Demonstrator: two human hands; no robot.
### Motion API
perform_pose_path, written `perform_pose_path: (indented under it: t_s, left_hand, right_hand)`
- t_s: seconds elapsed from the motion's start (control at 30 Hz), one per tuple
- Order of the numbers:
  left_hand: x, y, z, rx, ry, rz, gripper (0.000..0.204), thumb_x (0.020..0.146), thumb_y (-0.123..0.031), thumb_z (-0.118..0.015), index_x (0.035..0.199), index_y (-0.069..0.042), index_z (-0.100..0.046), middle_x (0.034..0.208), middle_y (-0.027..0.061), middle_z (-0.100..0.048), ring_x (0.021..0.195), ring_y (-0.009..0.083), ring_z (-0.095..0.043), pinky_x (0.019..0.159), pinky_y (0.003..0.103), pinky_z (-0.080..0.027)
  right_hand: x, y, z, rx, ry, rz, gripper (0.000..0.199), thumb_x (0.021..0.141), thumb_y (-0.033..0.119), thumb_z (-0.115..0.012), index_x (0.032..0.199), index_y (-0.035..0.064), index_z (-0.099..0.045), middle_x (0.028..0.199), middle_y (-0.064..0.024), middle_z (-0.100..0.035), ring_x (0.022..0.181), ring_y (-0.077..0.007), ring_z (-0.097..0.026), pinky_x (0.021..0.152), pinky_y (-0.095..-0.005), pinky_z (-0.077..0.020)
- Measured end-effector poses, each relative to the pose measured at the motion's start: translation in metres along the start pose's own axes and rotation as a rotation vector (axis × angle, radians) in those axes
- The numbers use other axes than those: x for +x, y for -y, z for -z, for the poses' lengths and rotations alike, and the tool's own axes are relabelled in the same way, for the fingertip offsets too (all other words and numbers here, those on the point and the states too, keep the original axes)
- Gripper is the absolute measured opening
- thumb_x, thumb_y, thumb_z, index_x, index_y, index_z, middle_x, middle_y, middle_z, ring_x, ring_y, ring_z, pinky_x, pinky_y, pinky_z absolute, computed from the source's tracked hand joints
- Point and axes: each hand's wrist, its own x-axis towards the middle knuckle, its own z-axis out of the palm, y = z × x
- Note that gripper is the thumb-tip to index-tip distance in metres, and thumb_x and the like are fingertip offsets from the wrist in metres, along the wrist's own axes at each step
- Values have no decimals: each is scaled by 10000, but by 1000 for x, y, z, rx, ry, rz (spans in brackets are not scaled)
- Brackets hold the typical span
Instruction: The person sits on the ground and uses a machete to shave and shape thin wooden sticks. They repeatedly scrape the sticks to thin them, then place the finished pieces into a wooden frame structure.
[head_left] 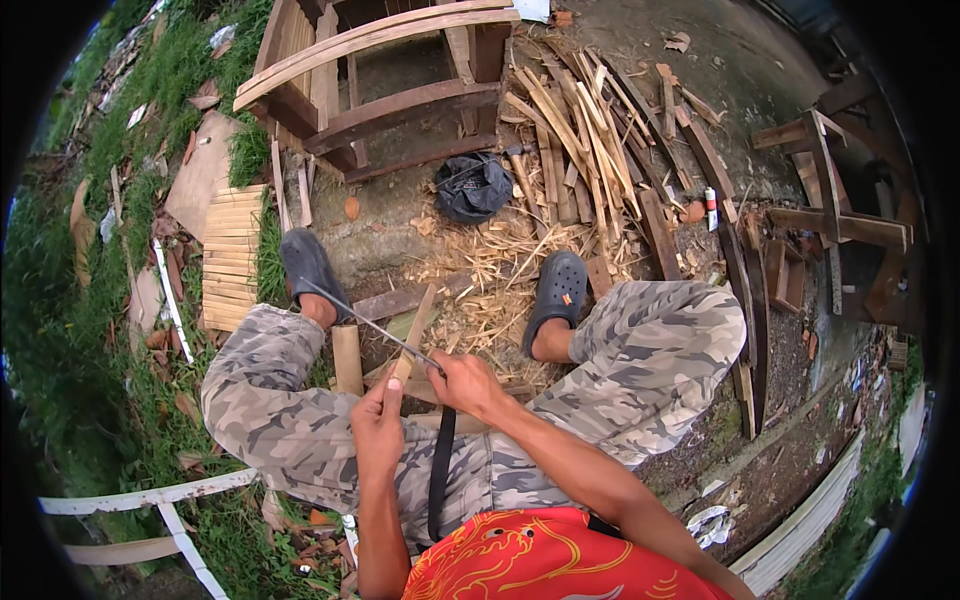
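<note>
Both hands (378, 425) (465, 383) grip blade (365, 320) and bamboo strip (413, 340) between knees.

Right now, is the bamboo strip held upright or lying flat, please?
Held up at a slant: the left hand grips the bamboo strip, the blade crossing it.

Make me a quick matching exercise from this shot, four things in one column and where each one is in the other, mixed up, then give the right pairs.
Things:
1. long knife
2. wood strip
3. black bag
4. stacked slats

Places:
A. on the ground below the wooden frame
B. on the grass beside the person's left foot
C. gripped in the right hand
D. pinched in the left hand

Pairs: 1-C, 2-D, 3-A, 4-B
</note>
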Motion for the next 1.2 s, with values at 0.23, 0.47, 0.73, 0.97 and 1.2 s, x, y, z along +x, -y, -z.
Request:
perform_pose_path:
  t_s: [0.23,0.47,0.73,0.97,1.2]
  left_hand:
    - [12,-3,-8,-202,-65,17,442,1060,-276,-567,1281,104,-618,1157,142,-693,1089,176,-651,974,298,-510]
    - [10,-11,-13,-329,-61,46,443,1066,-281,-550,1255,116,-604,1245,214,-657,1185,263,-648,1014,338,-519]
    - [11,-5,-12,-297,-37,13,462,1071,-236,-540,1377,110,-538,1291,175,-643,1216,188,-613,1053,283,-462]
    - [13,-9,-8,-253,-48,40,450,1073,-229,-528,1324,143,-565,1287,187,-643,1232,216,-605,1073,288,-438]
    - [13,-11,-9,-247,-32,-7,422,1077,-221,-521,1325,114,-589,1272,149,-651,1182,170,-605,1059,278,-437]
  right_hand:
    - [9,10,4,79,54,27,181,905,172,-615,991,19,-658,787,-226,-690,729,-458,-673,661,-519,-554]
    - [10,18,7,98,32,57,185,905,183,-623,966,11,-651,789,-241,-685,739,-452,-678,669,-521,-556]
    - [11,16,8,122,-6,122,188,894,174,-630,965,0,-633,742,-247,-667,704,-446,-673,639,-528,-551]
    - [12,15,5,197,-27,258,184,898,167,-632,930,-14,-617,696,-259,-651,671,-458,-664,611,-535,-543]
    - [10,11,1,229,-67,275,173,916,177,-627,918,5,-634,697,-239,-654,664,-460,-650,610,-521,-528]
